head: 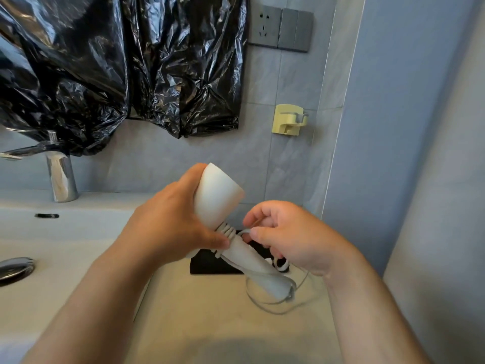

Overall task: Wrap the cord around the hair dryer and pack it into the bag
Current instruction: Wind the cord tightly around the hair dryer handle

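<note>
Left hand (170, 222) grips dryer (217, 198) head | right hand (286, 235) pinches cord (228, 230) beside coils | bag (210, 264) under dryer, on counter (210, 319)

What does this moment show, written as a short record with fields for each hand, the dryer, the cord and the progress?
left hand: grips the hair dryer near the top of its handle
right hand: pinches the cord beside the handle
cord: several turns wound round the handle top; the rest hangs loose over the counter
black item: lies on the counter under the dryer, possibly the bag
progress: wrapping partly done, packing not begun
</note>
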